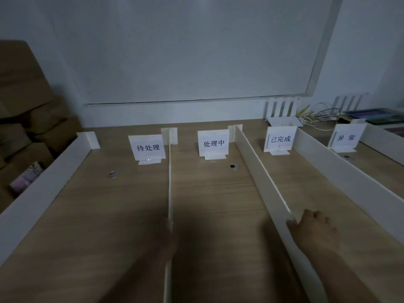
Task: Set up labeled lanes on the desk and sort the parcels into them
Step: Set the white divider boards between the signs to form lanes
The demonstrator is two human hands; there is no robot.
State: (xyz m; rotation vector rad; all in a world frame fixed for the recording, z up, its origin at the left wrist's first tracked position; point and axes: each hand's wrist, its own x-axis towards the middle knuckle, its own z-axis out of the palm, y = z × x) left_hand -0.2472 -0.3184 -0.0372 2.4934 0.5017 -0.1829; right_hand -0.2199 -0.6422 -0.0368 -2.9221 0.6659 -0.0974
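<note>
On the desk (109, 215), our right hand (312, 230) pinches the top edge of the white divider (260, 171), our left hand (170, 239) too blurred to read; a sideways shove could topple it against the 已完成 sign (280, 139).

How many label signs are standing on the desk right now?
4, in a row across the far side of the desk, left to right: 待处理 sign, 处理中 sign, 已完成 sign, 异常 sign. None looks hidden.
</note>
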